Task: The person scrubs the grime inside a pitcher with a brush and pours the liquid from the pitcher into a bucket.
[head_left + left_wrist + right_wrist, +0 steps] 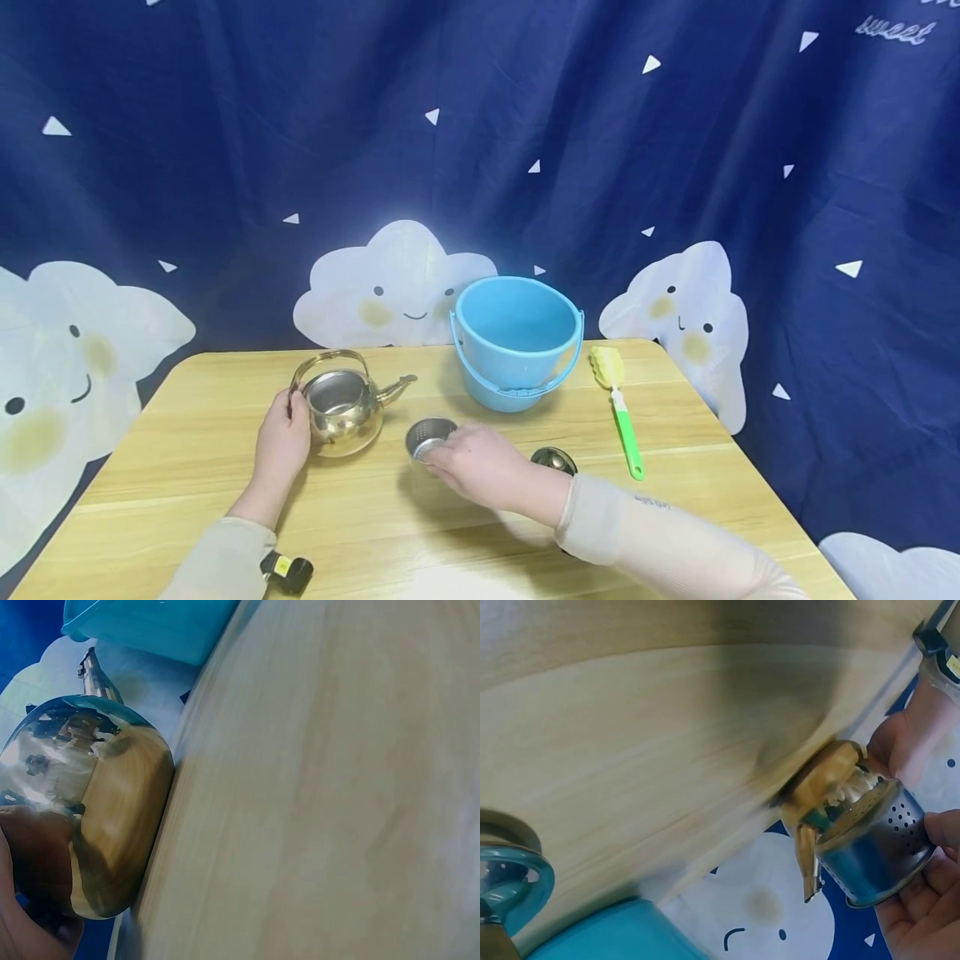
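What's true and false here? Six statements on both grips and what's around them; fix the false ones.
1. The left grip holds the shiny gold metal teapot. True.
2. The right grip holds the perforated silver metal strainer cup. True.
3. The strainer cup sits inside the teapot. False: it is outside.
4. The yellow-headed, green-handled brush lies right of the light-blue plastic bucket. True.
5. The bucket's handle stands upright. False: the handle hangs down in front.
6. The teapot's spout points at the left grip. False: the spout points away.

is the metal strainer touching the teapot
Apart: the head view shows a strip of tabletop between the strainer and the teapot, though they overlap in the right wrist view.
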The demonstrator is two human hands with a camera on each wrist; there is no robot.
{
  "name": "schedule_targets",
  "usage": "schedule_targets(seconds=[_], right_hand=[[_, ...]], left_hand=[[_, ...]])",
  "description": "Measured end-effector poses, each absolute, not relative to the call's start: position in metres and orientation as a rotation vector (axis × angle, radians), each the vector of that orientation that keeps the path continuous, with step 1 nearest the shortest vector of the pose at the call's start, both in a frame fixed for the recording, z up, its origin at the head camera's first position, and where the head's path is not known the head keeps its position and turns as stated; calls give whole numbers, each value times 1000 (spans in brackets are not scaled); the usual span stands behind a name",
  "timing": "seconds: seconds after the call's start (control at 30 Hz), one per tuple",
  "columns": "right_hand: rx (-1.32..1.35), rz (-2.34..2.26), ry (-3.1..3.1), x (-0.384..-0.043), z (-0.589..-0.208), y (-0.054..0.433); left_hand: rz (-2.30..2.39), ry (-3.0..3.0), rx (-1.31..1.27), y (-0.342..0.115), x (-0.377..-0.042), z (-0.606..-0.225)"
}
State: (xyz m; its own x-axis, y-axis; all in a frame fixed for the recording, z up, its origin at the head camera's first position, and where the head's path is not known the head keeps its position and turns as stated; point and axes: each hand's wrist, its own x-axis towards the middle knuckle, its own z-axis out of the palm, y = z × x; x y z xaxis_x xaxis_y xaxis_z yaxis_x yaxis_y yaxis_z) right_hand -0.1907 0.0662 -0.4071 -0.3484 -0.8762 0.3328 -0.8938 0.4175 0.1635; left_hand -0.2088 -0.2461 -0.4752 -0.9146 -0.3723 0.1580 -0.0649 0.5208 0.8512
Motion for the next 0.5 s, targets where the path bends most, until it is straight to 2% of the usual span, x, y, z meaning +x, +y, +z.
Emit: schedule_targets(seconds=[0.5], right_hand=[[1536, 56, -2355, -187, -420, 78]], left_hand=[[-1354, -2426, 341, -247, -210, -477]])
